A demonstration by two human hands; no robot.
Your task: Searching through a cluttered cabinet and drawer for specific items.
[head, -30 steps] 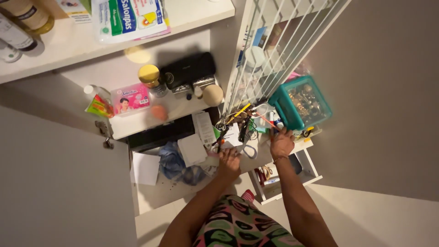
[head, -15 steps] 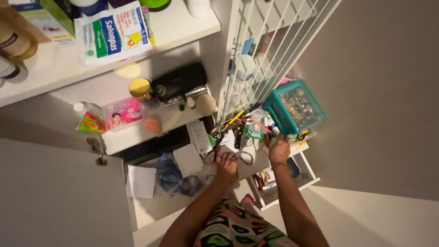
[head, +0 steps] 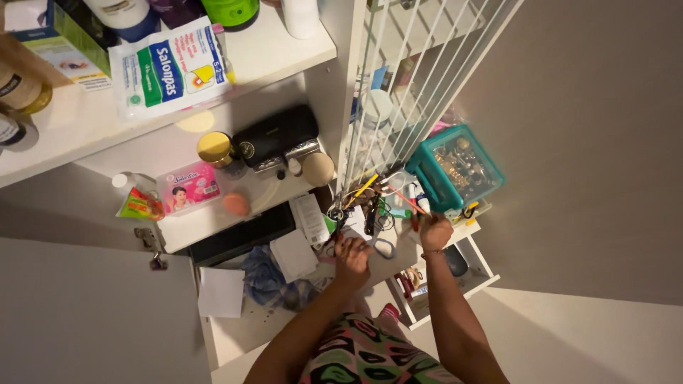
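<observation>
Sorting shelf clutter: my left hand [head: 352, 252] flat on papers [head: 343, 226], grip slack; right hand [head: 435, 232] grip pinching red pen [head: 411, 201] below teal box [head: 455, 167]. Next: lift pen free.

My right hand [head: 435, 232] now sits higher on the shelf, closer to the teal box [head: 455, 167], fingers curled tight on a thin orange-red stick [head: 408, 200]; 1 s ago it lay flatter, further back. My left hand [head: 352, 254] has crept fwd a bit, now just beside the scissors' grey loop [head: 385, 248] & on the papers [head: 333, 250]. My head has tilted up: top shelf w/ the white-green packet [head: 171, 67] shows more, bottles up top come into view.
</observation>
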